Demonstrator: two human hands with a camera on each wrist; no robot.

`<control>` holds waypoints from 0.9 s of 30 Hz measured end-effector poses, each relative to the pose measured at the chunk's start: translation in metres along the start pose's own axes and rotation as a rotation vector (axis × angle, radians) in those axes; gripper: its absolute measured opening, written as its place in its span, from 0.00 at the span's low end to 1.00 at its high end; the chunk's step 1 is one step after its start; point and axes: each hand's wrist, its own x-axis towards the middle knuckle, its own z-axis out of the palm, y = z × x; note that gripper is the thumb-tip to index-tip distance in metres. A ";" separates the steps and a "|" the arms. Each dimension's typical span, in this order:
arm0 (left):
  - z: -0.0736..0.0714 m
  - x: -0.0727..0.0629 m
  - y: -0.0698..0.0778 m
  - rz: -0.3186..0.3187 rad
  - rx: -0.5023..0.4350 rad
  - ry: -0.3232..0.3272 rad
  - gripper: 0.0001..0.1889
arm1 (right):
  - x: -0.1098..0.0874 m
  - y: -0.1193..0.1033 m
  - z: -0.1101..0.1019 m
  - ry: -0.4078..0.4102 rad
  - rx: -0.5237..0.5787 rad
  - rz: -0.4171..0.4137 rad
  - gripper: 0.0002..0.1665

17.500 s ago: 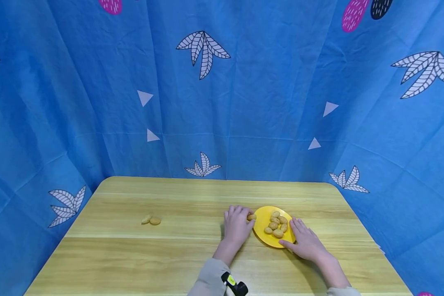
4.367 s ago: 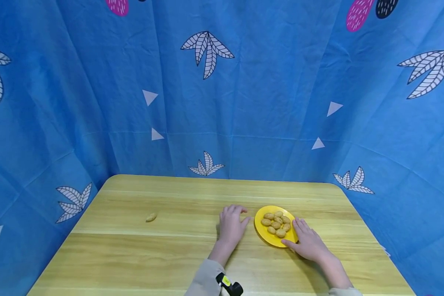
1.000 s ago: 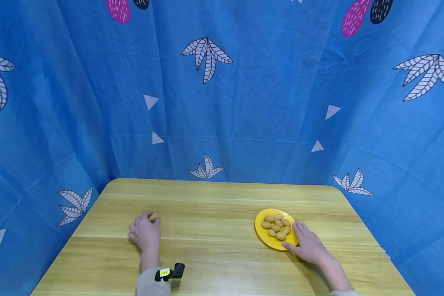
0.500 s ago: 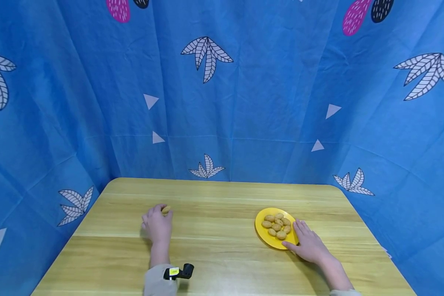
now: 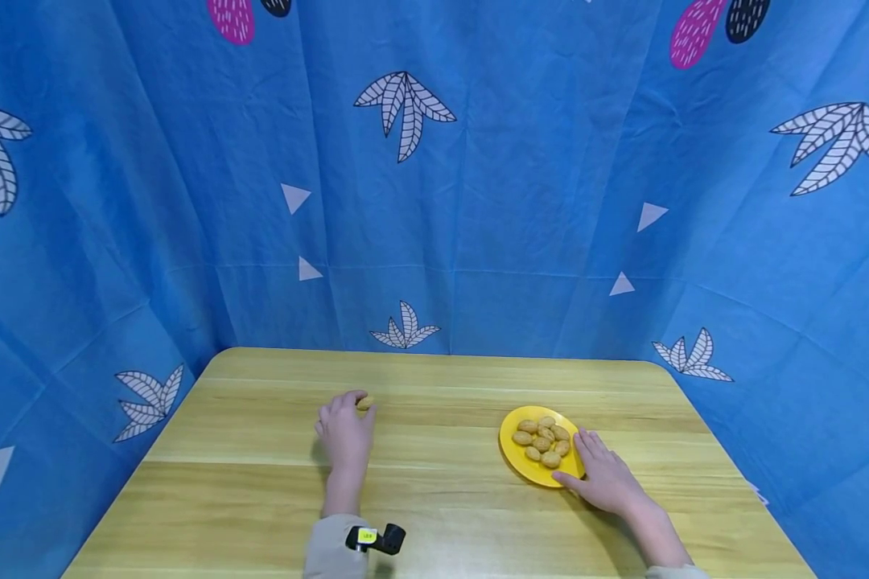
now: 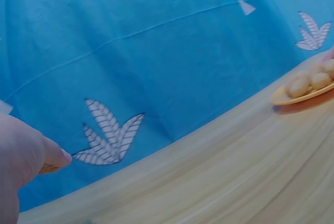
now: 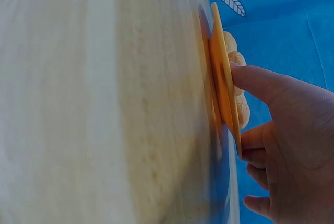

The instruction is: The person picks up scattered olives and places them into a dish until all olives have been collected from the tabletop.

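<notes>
My left hand (image 5: pixel 345 433) is above the table's left half. Between thumb and fingertips it pinches a tan oval nut (image 5: pixel 364 403), mostly covered by the thumb (image 6: pixel 57 156) in the left wrist view. A round yellow plate (image 5: pixel 529 473) sits right of centre, carrying several similar nuts (image 5: pixel 541 444). At the plate's right edge, my right hand (image 5: pixel 607 482) grips the rim between its thumb and fingers. The right wrist view shows that thumb over the plate's edge (image 7: pixel 222 88), with the other fingers lower along the rim.
A light wooden table (image 5: pixel 434 515) fills the lower part of the head view. Blue patterned cloth (image 5: pixel 521 161) hangs behind it and along both sides. A black camera mount (image 5: pixel 376 537) sits on my left sleeve.
My left hand has taken the last loose nut from the table's left side and carried it rightward toward the plate. More nuts lie on the plate than at first. My right hand keeps its place.
</notes>
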 end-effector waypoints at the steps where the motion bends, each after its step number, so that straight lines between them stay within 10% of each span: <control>1: 0.002 -0.002 0.004 0.007 -0.004 -0.007 0.15 | 0.000 -0.001 0.000 -0.001 0.000 0.001 0.57; 27: 0.051 -0.055 0.075 0.315 -0.013 -0.132 0.14 | 0.001 0.001 0.001 0.005 -0.013 -0.007 0.57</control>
